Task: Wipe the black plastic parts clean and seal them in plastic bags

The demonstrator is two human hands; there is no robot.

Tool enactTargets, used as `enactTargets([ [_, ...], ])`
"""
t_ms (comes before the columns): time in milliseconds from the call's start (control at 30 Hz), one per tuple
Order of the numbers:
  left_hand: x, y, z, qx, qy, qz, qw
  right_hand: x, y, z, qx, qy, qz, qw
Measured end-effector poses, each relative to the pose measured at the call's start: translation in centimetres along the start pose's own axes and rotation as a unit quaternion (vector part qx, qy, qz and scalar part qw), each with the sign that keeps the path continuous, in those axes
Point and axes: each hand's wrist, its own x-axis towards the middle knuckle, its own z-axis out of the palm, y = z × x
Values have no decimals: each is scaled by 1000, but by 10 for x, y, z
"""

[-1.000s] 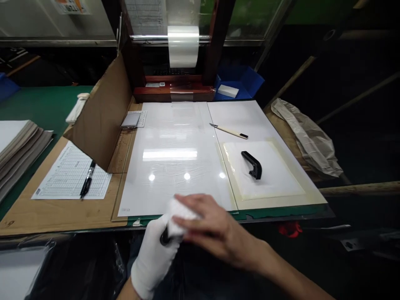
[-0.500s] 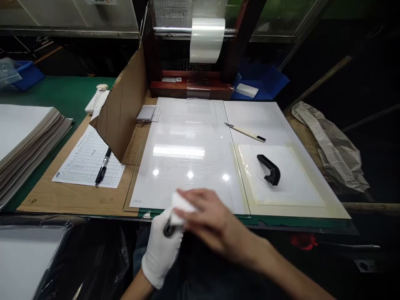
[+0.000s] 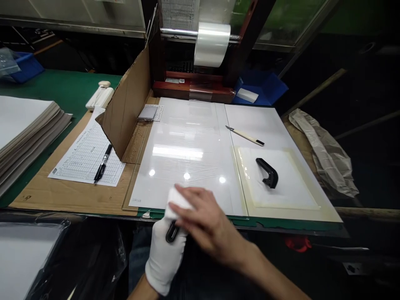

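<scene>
A: What lies on the worktop [image 3: 56,87]?

B: A glossy white board [image 3: 184,166]. Just before its near edge, the hands work in the air.

A: And the hands?

B: The left gloved hand [image 3: 164,262] is closed around a black plastic part [image 3: 171,232]. The right bare hand [image 3: 203,223] grips a white cloth [image 3: 178,202] against it, seems wiping.

A: Its direction?

B: Upward, leaning right; most of its long axis is hidden.

The left hand [image 3: 164,262] wears a snug white fabric glove [image 3: 162,266], while the right hand [image 3: 206,229] and its forearm [image 3: 268,275] are bare.
</scene>
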Motion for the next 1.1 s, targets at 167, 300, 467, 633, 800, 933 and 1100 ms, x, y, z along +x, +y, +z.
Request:
enactTargets([
  [167, -1, -1, -2, 86, -7, 84, 993, 0, 5, 1, 18, 12, 31, 999],
  [300, 0, 0, -7, 106, 10, 97, 990, -2, 2, 4, 37, 33, 52, 997],
  [467, -2, 7, -11, 102, 22, 105, 989, 28, 1, 9, 44, 13, 32, 998],
  [633, -16, 20, -10, 95, 27, 111, 989, 114, 26, -6, 144, -18, 59, 988],
  [800, -23, 31, -14, 88, 26, 109, 990, 98, 23, -24, 149, 127, 115, 974],
  [933, -17, 29, -4, 93, 23, 100, 990, -36, 14, -6, 89, 298, 119, 943],
  [1100, -8, 38, 43, -28, -89, 11, 996, -200, 61, 37, 56, 474, 380, 792],
])
